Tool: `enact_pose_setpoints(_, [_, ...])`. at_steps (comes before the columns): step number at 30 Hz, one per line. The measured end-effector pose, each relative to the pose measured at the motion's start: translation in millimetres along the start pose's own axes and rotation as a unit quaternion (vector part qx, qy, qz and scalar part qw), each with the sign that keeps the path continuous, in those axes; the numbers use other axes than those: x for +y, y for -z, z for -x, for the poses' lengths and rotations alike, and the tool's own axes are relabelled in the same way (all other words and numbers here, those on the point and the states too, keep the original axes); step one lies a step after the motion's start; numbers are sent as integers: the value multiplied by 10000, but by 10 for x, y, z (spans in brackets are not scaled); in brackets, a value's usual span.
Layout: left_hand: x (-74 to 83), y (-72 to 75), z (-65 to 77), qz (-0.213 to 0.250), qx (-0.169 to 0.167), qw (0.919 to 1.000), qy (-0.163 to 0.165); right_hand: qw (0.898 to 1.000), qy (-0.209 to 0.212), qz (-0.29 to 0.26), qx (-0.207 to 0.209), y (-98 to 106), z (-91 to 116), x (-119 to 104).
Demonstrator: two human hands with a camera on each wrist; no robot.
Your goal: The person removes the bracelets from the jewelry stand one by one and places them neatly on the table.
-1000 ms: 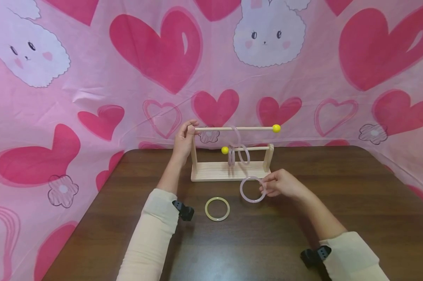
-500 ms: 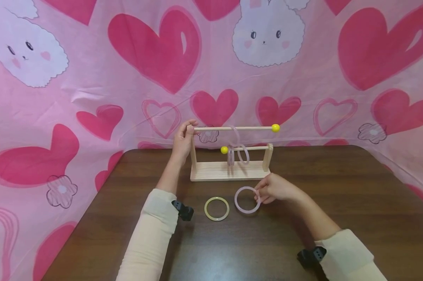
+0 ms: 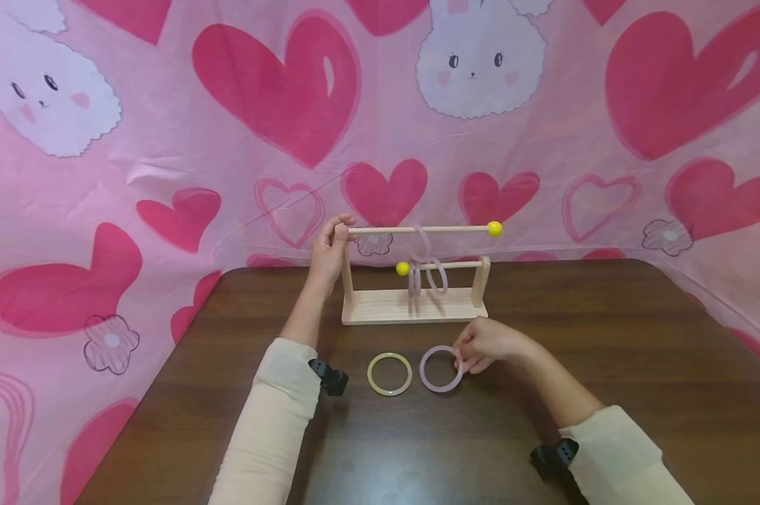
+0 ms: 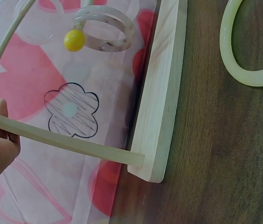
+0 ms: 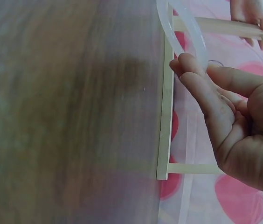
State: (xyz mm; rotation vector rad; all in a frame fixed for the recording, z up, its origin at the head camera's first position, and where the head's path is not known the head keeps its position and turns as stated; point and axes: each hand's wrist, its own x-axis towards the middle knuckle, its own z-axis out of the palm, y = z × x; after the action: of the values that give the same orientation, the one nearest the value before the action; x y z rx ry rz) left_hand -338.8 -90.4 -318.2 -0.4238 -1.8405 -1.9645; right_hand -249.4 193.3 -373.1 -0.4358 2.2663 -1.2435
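A pale purple bangle (image 3: 423,372) is pinched at its right side by my right hand (image 3: 496,341), close over the table in front of the stand; the right wrist view shows thumb and fingertips at its edge. Left of it a yellow-green bangle (image 3: 371,375) lies flat. My left hand (image 3: 329,256) grips the top of the left post of a wooden bangle stand (image 3: 386,306). One pale bangle (image 3: 426,242) hangs on the stand's upper rod. On the lower rod hang more bangles (image 3: 414,280), some bunched near its yellow end ball.
The stand's upper rod ends on the right in a yellow ball (image 3: 495,229). A dark wood table (image 3: 228,421) spreads beneath. Behind it hangs a pink cloth (image 3: 241,140) with hearts and rabbits.
My right hand has brought the purple bangle down, nearer to me and slightly left, beside the yellow-green bangle. The left hand has stayed on the post.
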Motion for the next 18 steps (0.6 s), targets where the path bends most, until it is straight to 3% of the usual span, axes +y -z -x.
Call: enact_pose_setpoints(18, [-26, 2, -16, 29, 9, 10000, 5, 9997, -126, 31, -210, 12, 24, -2])
